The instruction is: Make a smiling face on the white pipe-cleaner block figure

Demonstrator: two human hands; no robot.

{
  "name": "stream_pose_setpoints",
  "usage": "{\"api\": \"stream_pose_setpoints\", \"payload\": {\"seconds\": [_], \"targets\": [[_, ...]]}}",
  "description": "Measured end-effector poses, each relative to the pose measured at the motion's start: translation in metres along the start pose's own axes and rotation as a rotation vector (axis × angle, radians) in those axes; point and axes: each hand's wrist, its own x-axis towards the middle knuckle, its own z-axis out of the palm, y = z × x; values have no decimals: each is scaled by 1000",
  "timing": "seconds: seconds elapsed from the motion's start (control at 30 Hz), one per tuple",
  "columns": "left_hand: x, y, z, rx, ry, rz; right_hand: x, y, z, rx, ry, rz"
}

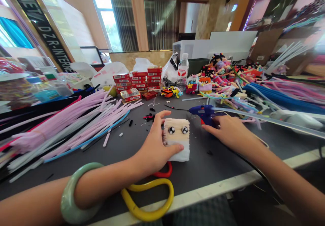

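My left hand (157, 144) is closed around a small fuzzy block figure (180, 138), cream on top and white below, with two shiny black-and-white eyes facing me. Its thumb lies across the front and the fingers go behind the left side. To the right, my right hand (220, 127) grips the handle of a blue glue gun (201, 110), whose nozzle points left. A long clear glue stick (266, 118) runs out of the gun's back, over my wrist. Under my left wrist lie scissors with a yellow handle loop (169, 193) and a red one (165, 171).
Bundles of pink and white pipe cleaners (58, 127) cover the left side. Stacked red boxes (138, 82), a plastic bottle (183, 68) and a heap of small fuzzy dolls (220, 72) stand behind. More pipe cleaners (286, 90) lie at right. Black scraps dot the grey table (137, 141).
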Motion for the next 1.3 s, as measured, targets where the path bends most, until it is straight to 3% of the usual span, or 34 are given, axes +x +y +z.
{"api": "stream_pose_setpoints", "payload": {"seconds": [0.2, 0.4, 0.67, 0.8, 1.03, 1.3], "targets": [[-5, -2, 4, -144, 49, -49, 3, -6, 4, 171, 121, 57], [-6, 0, 6, -210, 42, -110, -25, -3, -6, 528, 257, 142], [-8, -8, 4, -111, 62, -51, -58, 15, -28, 992, 145, 176], [-11, -6, 5, -51, 80, -50, -63, 27, -40, 1127, 64, 94], [-14, -7, 5, -12, 57, -3, -58, 45, -29, 1245, -115, 90], [-15, -11, 4, 37, 21, 51, -62, 31, -32, 1260, -174, 118]]}}
